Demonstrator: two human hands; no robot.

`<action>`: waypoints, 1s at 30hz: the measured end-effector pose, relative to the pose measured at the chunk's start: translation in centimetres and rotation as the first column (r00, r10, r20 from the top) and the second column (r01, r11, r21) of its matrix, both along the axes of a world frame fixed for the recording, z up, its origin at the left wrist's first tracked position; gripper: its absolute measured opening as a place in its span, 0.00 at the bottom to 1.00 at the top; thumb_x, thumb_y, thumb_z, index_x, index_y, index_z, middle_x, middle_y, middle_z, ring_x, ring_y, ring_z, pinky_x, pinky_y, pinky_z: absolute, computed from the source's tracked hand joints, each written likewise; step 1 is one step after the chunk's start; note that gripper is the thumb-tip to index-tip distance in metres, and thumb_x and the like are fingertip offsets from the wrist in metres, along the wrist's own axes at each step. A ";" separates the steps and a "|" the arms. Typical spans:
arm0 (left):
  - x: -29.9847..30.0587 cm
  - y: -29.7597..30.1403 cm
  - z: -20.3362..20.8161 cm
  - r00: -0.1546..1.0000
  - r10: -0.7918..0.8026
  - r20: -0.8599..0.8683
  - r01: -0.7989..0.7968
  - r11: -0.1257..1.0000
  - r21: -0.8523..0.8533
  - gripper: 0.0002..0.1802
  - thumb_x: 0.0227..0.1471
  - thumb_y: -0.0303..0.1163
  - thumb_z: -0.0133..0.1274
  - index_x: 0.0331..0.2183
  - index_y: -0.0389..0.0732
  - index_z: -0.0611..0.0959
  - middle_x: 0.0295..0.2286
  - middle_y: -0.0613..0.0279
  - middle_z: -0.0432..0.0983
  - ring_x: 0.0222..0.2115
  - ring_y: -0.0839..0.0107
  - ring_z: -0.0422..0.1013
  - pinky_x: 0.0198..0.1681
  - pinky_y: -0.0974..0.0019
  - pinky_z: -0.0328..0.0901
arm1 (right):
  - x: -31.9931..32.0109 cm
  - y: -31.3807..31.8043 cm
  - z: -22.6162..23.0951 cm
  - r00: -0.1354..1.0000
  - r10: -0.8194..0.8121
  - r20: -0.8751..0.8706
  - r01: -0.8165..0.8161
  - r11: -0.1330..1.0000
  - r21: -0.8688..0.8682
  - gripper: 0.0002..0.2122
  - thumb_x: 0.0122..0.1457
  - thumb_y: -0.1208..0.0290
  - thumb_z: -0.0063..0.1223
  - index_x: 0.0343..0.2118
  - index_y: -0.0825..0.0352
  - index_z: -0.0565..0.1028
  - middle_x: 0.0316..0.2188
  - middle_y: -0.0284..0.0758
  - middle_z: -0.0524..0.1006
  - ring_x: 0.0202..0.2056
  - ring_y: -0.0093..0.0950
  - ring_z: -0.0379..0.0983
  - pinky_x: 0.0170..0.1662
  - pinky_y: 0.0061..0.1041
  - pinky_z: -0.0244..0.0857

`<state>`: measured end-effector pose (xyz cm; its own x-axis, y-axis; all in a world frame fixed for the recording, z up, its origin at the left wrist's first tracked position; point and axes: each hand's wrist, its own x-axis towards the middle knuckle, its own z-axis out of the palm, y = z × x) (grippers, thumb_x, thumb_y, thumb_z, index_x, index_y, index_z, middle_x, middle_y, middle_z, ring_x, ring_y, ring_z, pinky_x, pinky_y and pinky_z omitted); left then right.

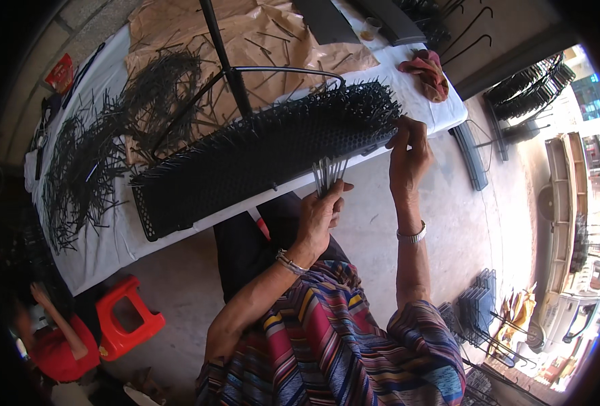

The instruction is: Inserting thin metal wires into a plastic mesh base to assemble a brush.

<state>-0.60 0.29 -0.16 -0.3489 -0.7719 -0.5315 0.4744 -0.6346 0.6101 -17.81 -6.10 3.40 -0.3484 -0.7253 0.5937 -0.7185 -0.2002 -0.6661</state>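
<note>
A long black mesh panel lies slantwise along the table's near edge. Many short dark strips stick up along its far side, densest toward the right end. My left hand, in front of the panel, is closed around a small bundle of thin grey strips whose ends point up and away. At the panel's right end my right hand has its fingers pinched together against the corner. Whatever sits between those fingertips is too small to make out.
Loose dark strips lie heaped on the white-covered table, left of the panel. Behind it are brown paper and a black metal stand. A reddish cloth rests at the right. A red stool and another person are lower left.
</note>
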 end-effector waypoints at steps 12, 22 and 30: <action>0.5 0.3 -0.2 0.999 -0.024 -0.031 0.025 1.000 0.018 0.20 0.55 0.47 0.53 0.34 0.37 0.81 0.15 0.80 0.53 0.14 0.88 0.46 0.15 0.81 0.42 | 0.3 -0.3 -1.7 0.998 0.040 -0.057 -0.038 0.999 0.038 0.05 0.57 0.79 0.50 0.35 0.66 0.76 0.28 0.35 0.77 0.26 0.21 0.74 0.31 0.21 0.66; 0.6 0.2 0.2 0.998 -0.049 -0.025 0.049 0.999 0.014 0.20 0.56 0.45 0.53 0.35 0.36 0.81 0.16 0.79 0.54 0.14 0.88 0.46 0.16 0.80 0.42 | 1.3 0.4 -0.4 0.898 -0.046 -0.437 0.121 0.982 0.146 0.05 0.54 0.70 0.56 0.34 0.56 0.79 0.36 0.36 0.71 0.33 0.35 0.71 0.33 0.33 0.64; 0.5 0.5 0.1 0.997 -0.081 -0.005 0.081 0.997 -0.002 0.19 0.54 0.45 0.55 0.34 0.37 0.83 0.15 0.78 0.61 0.13 0.89 0.50 0.15 0.80 0.42 | 1.8 4.3 1.9 0.917 0.165 0.364 -0.358 0.746 0.562 0.08 0.55 0.74 0.53 0.37 0.68 0.77 0.25 0.36 0.78 0.24 0.23 0.73 0.29 0.23 0.66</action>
